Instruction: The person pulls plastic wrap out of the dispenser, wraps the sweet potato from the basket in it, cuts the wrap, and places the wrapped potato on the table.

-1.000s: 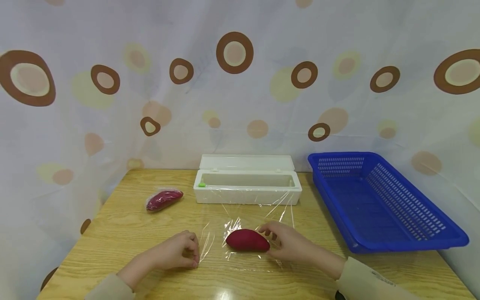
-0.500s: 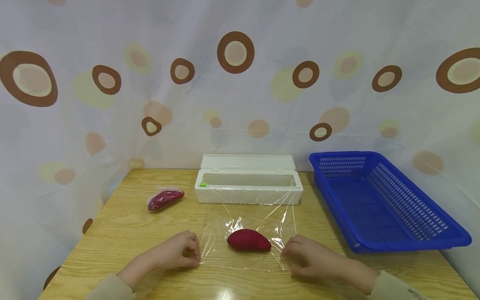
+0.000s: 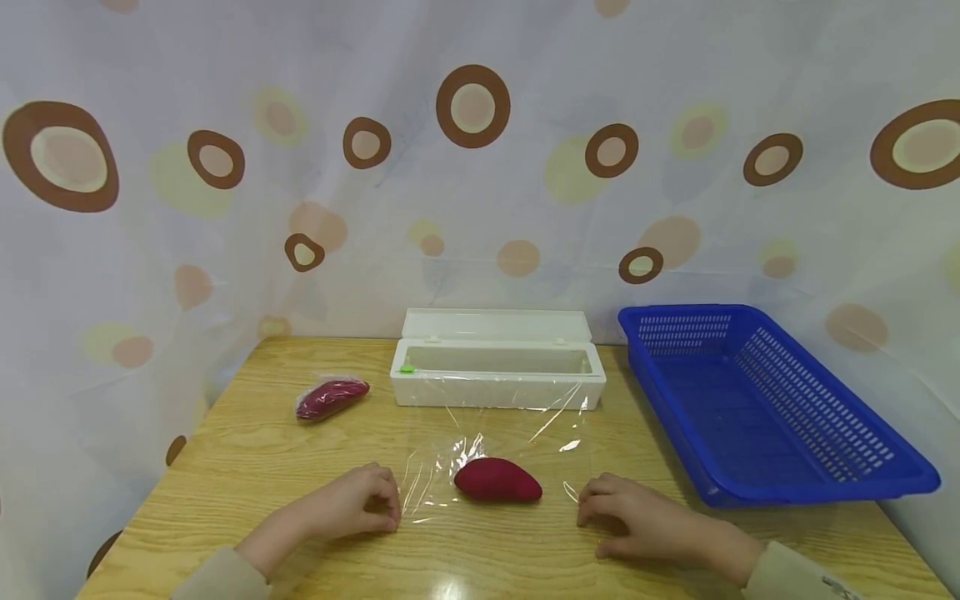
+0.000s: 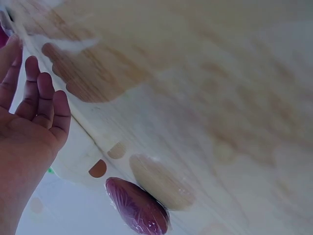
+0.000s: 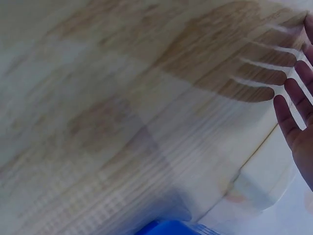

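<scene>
R hand now off the sweet potato, at near-R edge of the film

Head cam view of a wood table (image 3: 247,492) w/ a sheet of clear cling film (image 3: 510,440) spread on it. A dark-red sweet potato (or similar) (image 3: 498,480) lies on the film nr its front edge, btwn the two hands, touched by neither.

Change: 1 sec ago the R hand (image 3: 637,522) was at the item's R end; half a sec ago it was out by the film's near-R corner, & it's there now, slightly farther R. L hand (image 3: 352,504) hasn't really moved, at near-L corner. Bright creases by the R hand have thinned; the item's where it was. Judging by that, positioning the item looks done & work has passed to the film edge; no film is folded over the item yet.

Grip: L thumb & fingertips look closed together, prob. pinching the film corner. R fingers are loosely bent at the film's edge; can't tell if they've got hold of it, as the film's see-through & the R wrist cam cuts off the thumb.

Around: film runs back over the front of a white box (image 3: 498,392), lid up, w/ a green tab (image 3: 407,368) on its L side. Back L, a 2nd red item in plastic wrap (image 3: 332,398). Far R, a blue basket (image 3: 738,408). Behind, a spotted curtain (image 3: 472,208).
</scene>
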The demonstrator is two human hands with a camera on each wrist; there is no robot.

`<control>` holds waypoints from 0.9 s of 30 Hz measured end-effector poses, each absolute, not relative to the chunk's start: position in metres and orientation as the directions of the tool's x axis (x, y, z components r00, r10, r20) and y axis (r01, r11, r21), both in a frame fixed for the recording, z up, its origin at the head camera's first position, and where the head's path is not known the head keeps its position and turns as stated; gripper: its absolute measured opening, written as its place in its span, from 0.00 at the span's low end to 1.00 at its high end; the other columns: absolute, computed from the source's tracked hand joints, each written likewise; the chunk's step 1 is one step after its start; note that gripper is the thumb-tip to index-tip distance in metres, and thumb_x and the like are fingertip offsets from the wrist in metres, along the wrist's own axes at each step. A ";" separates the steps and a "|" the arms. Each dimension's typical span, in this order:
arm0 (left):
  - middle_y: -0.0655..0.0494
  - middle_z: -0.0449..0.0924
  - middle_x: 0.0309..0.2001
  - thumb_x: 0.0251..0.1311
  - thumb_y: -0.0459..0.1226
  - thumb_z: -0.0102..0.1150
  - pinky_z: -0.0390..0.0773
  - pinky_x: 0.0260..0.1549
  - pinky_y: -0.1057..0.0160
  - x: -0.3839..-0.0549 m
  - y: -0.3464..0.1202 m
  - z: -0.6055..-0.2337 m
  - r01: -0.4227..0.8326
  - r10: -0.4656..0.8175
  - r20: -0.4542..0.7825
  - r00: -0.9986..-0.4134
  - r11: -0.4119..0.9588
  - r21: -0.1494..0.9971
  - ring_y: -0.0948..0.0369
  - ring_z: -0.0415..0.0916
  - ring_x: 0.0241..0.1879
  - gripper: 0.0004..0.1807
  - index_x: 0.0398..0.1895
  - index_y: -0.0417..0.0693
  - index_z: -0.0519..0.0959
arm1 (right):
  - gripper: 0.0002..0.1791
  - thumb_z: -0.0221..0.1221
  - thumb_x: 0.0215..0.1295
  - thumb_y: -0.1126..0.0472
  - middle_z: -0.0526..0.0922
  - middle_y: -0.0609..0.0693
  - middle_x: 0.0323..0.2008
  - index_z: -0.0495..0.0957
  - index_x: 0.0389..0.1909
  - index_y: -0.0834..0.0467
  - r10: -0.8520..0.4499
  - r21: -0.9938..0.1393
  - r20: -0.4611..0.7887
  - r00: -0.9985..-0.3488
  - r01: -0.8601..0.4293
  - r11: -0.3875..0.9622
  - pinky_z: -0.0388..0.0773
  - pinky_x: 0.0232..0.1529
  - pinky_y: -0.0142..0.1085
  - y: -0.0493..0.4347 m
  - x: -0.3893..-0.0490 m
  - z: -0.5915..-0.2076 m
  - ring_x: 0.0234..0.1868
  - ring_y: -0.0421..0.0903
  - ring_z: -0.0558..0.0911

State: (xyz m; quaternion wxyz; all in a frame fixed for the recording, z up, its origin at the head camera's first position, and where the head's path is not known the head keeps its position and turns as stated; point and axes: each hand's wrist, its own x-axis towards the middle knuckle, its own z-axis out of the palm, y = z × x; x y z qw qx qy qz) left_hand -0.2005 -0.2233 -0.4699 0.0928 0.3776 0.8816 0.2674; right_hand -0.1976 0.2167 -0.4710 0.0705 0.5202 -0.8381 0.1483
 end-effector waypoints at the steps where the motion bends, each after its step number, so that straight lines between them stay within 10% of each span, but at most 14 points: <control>1: 0.75 0.71 0.32 0.55 0.44 0.64 0.70 0.41 0.69 -0.201 -0.224 -0.470 0.611 0.713 0.033 -0.700 0.575 0.545 0.72 0.65 0.36 0.03 0.28 0.62 0.79 | 0.16 0.69 0.49 0.51 0.76 0.38 0.43 0.78 0.38 0.45 -0.852 -0.167 0.285 -0.439 -0.898 0.407 0.74 0.45 0.32 0.216 -0.198 -0.471 0.44 0.36 0.73; 13: 0.73 0.71 0.33 0.55 0.45 0.63 0.72 0.44 0.66 -0.202 -0.225 -0.463 0.581 0.701 0.010 -0.714 0.584 0.566 0.71 0.67 0.38 0.03 0.29 0.62 0.79 | 0.08 0.66 0.53 0.63 0.79 0.36 0.32 0.79 0.30 0.47 -0.851 -0.160 0.375 -0.369 -0.929 0.332 0.71 0.41 0.22 0.214 -0.205 -0.467 0.35 0.32 0.77; 27: 0.70 0.74 0.32 0.59 0.37 0.60 0.74 0.43 0.61 -0.216 -0.225 -0.448 0.591 0.676 0.084 -0.732 0.569 0.572 0.64 0.72 0.39 0.04 0.29 0.58 0.77 | 0.10 0.64 0.53 0.71 0.78 0.38 0.29 0.78 0.30 0.52 -0.755 -0.316 0.444 -0.483 -0.873 0.373 0.75 0.33 0.27 0.218 -0.217 -0.457 0.32 0.32 0.75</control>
